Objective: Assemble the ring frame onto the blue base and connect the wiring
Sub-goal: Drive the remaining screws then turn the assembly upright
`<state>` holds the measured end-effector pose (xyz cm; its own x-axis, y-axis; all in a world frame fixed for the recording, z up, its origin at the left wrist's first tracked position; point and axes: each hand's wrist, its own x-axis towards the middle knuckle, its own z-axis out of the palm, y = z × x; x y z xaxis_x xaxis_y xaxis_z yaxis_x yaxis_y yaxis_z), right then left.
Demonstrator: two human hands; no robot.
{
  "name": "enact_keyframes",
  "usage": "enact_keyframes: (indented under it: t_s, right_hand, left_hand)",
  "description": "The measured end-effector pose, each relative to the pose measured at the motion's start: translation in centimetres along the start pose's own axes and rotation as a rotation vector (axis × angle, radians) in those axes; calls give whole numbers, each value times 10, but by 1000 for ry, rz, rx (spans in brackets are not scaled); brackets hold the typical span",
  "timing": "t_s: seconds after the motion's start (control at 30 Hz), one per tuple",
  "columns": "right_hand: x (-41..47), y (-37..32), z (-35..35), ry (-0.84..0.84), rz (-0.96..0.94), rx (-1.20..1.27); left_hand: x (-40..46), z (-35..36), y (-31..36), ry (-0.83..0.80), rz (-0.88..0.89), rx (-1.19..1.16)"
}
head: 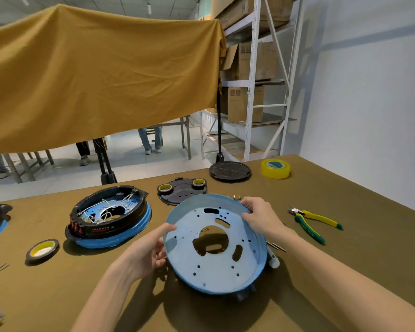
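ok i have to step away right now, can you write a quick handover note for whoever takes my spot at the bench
Left hand: grips the left rim of the blue base. Right hand: grips its far right rim. The base is held tilted above the table, inside facing you.
Nothing is fitted in this base yet: no ring frame, no wires.
A finished-looking unit, black ring on a blue base with wires inside, sits to the left for reference.
Pliers lie to the right, yellow tape at far right, black tape roll at left.
Left to do: set the base down, fit the ring frame, connect the wiring.
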<state>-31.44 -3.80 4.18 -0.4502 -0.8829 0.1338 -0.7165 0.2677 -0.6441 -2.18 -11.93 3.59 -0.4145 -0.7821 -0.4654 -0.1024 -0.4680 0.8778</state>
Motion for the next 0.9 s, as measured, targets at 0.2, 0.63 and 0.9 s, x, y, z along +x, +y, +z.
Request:
enact_keyframes:
  t_s: [0.2,0.63,0.9]
  right_hand:
    - [4,24,-12,62,213,122]
    - [-36,66,-18,-96,130,-376]
    - [-19,45,-20,238,80,-80]
  left_hand:
    - [14,0,-15,45,-29,-37]
    - [23,14,-17,13,5,-250]
    - [27,-10,-19,-71,-103,-257]
